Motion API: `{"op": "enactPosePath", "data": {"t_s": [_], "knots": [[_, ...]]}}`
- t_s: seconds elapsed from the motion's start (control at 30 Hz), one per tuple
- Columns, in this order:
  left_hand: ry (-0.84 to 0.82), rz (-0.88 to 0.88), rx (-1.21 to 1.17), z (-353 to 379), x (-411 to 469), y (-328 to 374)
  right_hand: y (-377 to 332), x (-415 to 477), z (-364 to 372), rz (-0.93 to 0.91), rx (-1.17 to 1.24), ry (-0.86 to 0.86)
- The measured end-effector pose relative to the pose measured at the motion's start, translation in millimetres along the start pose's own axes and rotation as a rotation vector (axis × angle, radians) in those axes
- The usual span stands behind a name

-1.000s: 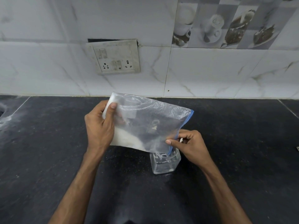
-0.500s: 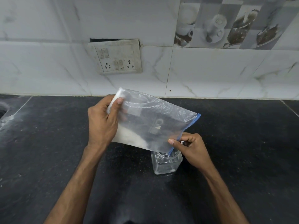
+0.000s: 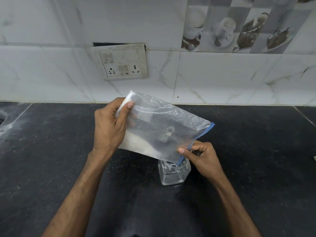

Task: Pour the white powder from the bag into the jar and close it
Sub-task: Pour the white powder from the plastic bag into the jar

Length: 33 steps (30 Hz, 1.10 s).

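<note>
Head view: the bag (image 3: 162, 127) hangs tilted over the counter (image 3: 51, 151), its long axis running from 10 o'clock at the sealed end down to 4 o'clock at the blue zip edge (image 3: 207, 130). The left hand (image 3: 109, 127) grips the high end, thumb across the front and fingers curled behind. The right hand (image 3: 203, 158) pinches the low corner of the mouth between thumb and fingers. That corner sits right over the open jar (image 3: 172, 175), which stands upright at 6 o'clock from the bag and just at 9 o'clock of the right hand. The jar looks empty or nearly so. The powder (image 3: 136, 144) lies heaped along the bag's lower edge near the left hand, at about 10 o'clock from the jar, so it has to slide down toward 4 o'clock to reach the mouth. My guess is the left hand needs to lift further. No lid shows. A socket plate (image 3: 119, 61) is on the wall at 12 o'clock
</note>
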<state>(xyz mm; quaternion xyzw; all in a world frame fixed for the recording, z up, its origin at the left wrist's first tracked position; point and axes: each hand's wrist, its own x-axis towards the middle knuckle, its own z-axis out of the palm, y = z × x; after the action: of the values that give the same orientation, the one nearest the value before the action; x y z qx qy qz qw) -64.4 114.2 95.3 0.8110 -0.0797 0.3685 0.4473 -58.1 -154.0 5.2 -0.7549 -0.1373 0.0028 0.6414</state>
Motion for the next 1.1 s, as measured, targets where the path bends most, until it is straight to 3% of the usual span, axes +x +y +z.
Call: {"op": "enactPosePath", "data": {"t_s": [1.1], "knots": [[-0.018, 0.051, 0.029, 0.6, 7.4, 7.5, -1.7, -4.4, 6.2, 0.024, -0.038, 0.066]]}}
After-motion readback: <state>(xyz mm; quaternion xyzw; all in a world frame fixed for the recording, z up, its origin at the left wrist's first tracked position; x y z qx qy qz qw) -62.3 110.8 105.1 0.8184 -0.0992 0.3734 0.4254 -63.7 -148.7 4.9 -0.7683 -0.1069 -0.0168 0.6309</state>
